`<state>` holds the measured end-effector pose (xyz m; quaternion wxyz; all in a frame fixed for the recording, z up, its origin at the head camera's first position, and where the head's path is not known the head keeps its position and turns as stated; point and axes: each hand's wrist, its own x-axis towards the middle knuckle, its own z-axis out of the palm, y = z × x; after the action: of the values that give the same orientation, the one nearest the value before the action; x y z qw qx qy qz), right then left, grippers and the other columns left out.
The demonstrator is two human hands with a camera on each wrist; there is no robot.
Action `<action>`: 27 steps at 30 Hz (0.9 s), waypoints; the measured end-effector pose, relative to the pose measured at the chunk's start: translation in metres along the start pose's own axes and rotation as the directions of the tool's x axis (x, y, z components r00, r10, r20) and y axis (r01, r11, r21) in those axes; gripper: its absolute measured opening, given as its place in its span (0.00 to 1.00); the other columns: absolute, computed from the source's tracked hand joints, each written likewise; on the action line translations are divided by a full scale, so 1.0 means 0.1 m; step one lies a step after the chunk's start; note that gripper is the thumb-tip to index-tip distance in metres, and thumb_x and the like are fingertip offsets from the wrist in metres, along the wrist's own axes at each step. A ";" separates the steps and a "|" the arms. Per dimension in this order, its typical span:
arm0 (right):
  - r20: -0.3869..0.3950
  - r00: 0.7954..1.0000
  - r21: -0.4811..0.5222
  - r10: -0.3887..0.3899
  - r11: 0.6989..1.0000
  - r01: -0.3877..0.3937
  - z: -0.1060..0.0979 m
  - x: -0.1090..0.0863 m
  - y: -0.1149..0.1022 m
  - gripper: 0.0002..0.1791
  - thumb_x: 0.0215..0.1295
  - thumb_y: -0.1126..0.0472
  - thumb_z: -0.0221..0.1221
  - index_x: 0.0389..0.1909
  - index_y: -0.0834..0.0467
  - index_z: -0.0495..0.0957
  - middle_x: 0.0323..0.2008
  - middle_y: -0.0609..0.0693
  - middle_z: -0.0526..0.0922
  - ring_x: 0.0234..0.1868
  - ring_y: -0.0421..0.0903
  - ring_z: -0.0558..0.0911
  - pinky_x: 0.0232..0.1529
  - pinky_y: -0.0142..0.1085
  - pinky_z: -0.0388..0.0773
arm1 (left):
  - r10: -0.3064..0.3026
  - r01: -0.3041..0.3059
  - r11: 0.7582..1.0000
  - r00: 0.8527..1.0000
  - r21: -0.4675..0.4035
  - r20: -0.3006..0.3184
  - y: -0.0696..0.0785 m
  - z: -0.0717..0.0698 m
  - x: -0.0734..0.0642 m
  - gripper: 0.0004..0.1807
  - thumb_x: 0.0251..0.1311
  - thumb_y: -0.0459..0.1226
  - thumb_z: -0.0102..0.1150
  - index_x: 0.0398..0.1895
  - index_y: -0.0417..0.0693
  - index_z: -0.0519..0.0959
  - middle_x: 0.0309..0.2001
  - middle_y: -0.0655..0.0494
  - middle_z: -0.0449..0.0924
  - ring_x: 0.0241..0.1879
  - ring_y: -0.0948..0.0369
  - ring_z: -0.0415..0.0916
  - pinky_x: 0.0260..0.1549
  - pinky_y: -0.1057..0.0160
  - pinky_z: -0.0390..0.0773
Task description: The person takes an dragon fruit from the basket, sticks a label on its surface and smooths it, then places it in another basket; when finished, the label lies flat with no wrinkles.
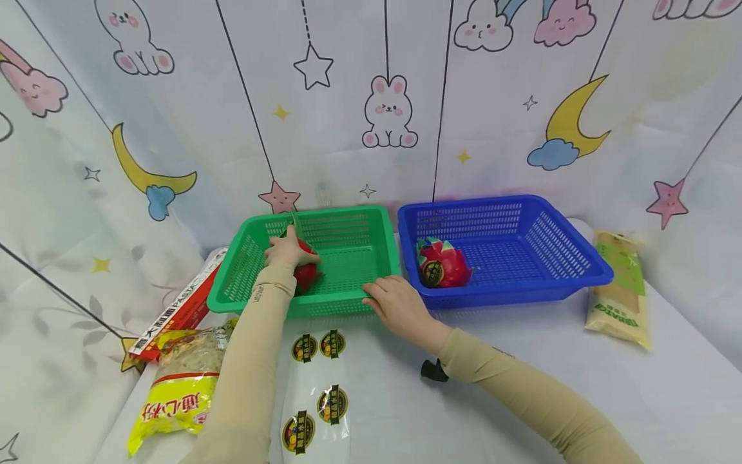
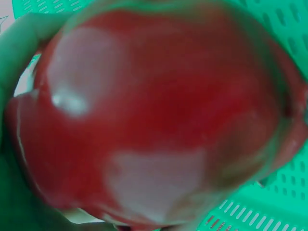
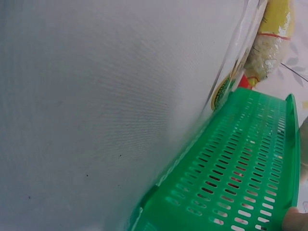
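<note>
In the head view my left hand point(image 1: 286, 252) reaches into the green basket point(image 1: 353, 301) and grips a red dragon fruit point(image 1: 306, 274). Close up in the left wrist view, the dragon fruit point(image 2: 159, 106) fills most of the picture, with fingers curled along its left side. My right hand point(image 1: 402, 308) holds the front rim of the green basket near its right corner. A fingertip of the right hand point(image 3: 294, 220) shows on the basket's rim point(image 3: 292, 159) in the right wrist view. Another dragon fruit point(image 1: 445, 264), bearing a round black-and-gold sticker, lies in the blue basket point(image 1: 498, 295).
A sheet of round stickers point(image 1: 315, 386) lies in front of the green basket. At left are a yellow bag of pasta point(image 1: 184, 386) and a red-and-white pasta box point(image 1: 180, 309). A tan packet point(image 1: 619, 290) lies right of the blue basket. A small black object point(image 1: 433, 370) sits by the right wrist.
</note>
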<state>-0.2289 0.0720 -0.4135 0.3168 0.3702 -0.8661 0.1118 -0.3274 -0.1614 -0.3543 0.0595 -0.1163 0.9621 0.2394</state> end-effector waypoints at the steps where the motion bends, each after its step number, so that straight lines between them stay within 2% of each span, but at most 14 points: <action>1: 0.004 1.000 0.001 0.003 1.000 -0.003 0.00 0.00 0.00 0.11 0.62 0.55 0.58 0.40 0.56 0.80 0.33 0.47 0.82 0.37 0.43 0.80 0.48 0.37 0.74 | 0.001 -0.001 1.000 1.000 -0.009 0.002 0.00 -0.01 -0.01 0.53 0.49 0.50 0.64 0.72 0.54 0.40 0.58 0.28 0.51 0.55 0.31 0.58 0.47 0.38 0.71; 7: 0.011 1.000 0.010 0.013 1.000 -0.013 -0.02 -0.02 0.00 0.11 0.62 0.55 0.58 0.41 0.56 0.80 0.33 0.46 0.82 0.38 0.44 0.80 0.48 0.37 0.74 | 0.038 -0.038 0.999 0.999 -0.026 -0.003 0.06 -0.02 -0.03 0.52 0.48 0.51 0.63 0.72 0.55 0.43 0.60 0.28 0.54 0.55 0.32 0.61 0.47 0.40 0.73; 12: 0.008 1.000 0.017 0.005 1.000 -0.006 -0.03 -0.01 -0.01 0.11 0.62 0.55 0.58 0.41 0.56 0.80 0.33 0.46 0.82 0.37 0.44 0.80 0.48 0.37 0.74 | 0.073 -0.074 0.997 0.997 -0.023 -0.033 0.10 -0.07 -0.05 0.51 0.47 0.51 0.65 0.71 0.56 0.46 0.57 0.30 0.57 0.53 0.33 0.63 0.45 0.41 0.74; 20: 0.013 1.000 0.030 0.013 0.999 -0.014 -0.05 0.01 -0.01 0.11 0.61 0.55 0.59 0.41 0.57 0.80 0.33 0.47 0.82 0.37 0.44 0.80 0.48 0.38 0.74 | 0.126 -0.127 0.992 0.991 -0.012 -0.048 0.19 -0.19 -0.11 0.52 0.46 0.52 0.65 0.72 0.57 0.45 0.58 0.31 0.58 0.52 0.35 0.65 0.44 0.42 0.75; 27: 0.034 0.999 0.033 0.017 0.999 -0.018 -0.04 0.02 -0.01 0.12 0.62 0.55 0.59 0.41 0.57 0.80 0.34 0.48 0.82 0.38 0.45 0.81 0.49 0.38 0.74 | 0.155 -0.154 0.988 0.986 0.019 -0.058 0.23 -0.23 -0.15 0.53 0.46 0.53 0.65 0.72 0.57 0.45 0.59 0.31 0.59 0.51 0.35 0.67 0.45 0.43 0.75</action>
<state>-0.2274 0.0718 -0.4090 0.2950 0.3696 -0.8725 0.1227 -0.3201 -0.1496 -0.3208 0.0130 -0.0482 0.9713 0.2327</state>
